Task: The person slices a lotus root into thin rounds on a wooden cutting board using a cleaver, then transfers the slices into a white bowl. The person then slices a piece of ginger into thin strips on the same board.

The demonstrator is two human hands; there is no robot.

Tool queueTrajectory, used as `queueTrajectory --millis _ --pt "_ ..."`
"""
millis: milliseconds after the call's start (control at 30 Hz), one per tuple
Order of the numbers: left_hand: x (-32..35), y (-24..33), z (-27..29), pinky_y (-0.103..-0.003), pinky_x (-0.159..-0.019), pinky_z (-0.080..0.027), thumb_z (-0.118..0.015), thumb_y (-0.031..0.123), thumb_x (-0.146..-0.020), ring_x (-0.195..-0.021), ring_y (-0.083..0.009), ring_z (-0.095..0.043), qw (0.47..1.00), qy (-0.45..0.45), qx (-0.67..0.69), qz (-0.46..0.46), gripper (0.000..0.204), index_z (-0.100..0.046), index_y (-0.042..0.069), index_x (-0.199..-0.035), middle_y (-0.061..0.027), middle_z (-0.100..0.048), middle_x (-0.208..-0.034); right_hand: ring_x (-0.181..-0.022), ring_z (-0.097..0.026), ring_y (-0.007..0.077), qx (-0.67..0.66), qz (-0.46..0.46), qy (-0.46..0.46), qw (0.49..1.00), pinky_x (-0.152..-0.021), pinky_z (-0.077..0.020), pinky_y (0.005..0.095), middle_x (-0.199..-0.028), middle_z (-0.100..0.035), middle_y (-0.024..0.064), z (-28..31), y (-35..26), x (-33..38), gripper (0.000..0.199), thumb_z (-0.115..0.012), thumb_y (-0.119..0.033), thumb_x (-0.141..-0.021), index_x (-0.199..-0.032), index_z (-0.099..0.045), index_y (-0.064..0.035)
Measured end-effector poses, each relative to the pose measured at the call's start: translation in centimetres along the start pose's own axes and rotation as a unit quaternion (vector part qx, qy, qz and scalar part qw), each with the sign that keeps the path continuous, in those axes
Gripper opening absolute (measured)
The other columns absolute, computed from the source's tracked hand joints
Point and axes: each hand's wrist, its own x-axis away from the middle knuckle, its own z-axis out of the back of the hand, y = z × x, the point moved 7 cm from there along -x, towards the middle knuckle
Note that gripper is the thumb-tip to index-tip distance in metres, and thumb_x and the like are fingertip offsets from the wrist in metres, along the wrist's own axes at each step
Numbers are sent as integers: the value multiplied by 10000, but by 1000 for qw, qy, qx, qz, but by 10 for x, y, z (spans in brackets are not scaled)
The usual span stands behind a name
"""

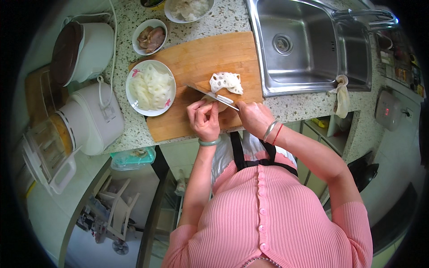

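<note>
My right hand (pixel 257 117) grips a kitchen knife (pixel 206 92) by its handle, the blade slanting up to the left over the wooden cutting board (pixel 196 53). Just below the blade, my left hand (pixel 204 119) is closed, fingers curled around a pale piece of lotus root (pixel 216 105) that the knife and fingers partly hide. Beyond the blade, several white lotus root slices (pixel 226 83) with round holes lie overlapped on the board. At the board's left edge, a white plate (pixel 130 94) holds a heap of thin lotus root slices (pixel 152 85).
A small bowl of brownish meat (pixel 152 38) and a bowl of white shredded food (pixel 190 8) stand at the back. A double steel sink (pixel 304 53) lies to the right, a cloth (pixel 342 96) hanging over its edge. White appliances (pixel 94 111) line the left side.
</note>
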Motion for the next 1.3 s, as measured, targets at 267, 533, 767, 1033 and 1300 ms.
queueTrajectory --millis 267,533,767,1033,1300 --pt "4 -5 1 -243 -528 -398 -771 0 -782 -701 -123 -487 999 11 9 48 143 -646 50 -828 -75 -571 -995 -654 -633 406 -43 19 24 999 -600 -513 491 -712 -639 218 37 -4 41 163 -579 -126 -913 -1037 -621 -29" --pt "3 -1 0 -220 -512 -372 -747 -29 -777 -629 -76 -439 999 12 6 38 143 -633 51 -807 -50 -547 -984 -665 -652 412 -30 -2 -24 999 -600 -522 495 -702 -645 224 23 3 57 126 -543 -71 -851 -953 -560 2" --pt "2 -4 1 -221 -519 -373 -764 45 -814 -639 -79 -431 1000 0 17 14 129 -636 66 -812 -41 -535 -984 -721 -669 415 -2 -5 -15 1000 -639 -535 494 -769 -667 238 5 -7 6 113 -517 -68 -849 -918 -573 3" --pt "2 -4 -1 -231 -520 -387 -790 70 -804 -694 -113 -475 1000 4 19 13 146 -646 59 -830 -58 -545 -973 -671 -646 412 -14 4 32 999 -601 -511 504 -727 -648 224 12 1 5 127 -540 -117 -906 -977 -595 -28" --pt "4 -4 1 -234 -506 -374 -751 -54 -756 -664 -114 -470 999 5 3 44 170 -644 49 -840 -67 -558 -977 -658 -646 397 -20 -12 -36 999 -603 -520 490 -711 -645 218 34 1 60 190 -590 -137 -905 -1057 -633 -31"
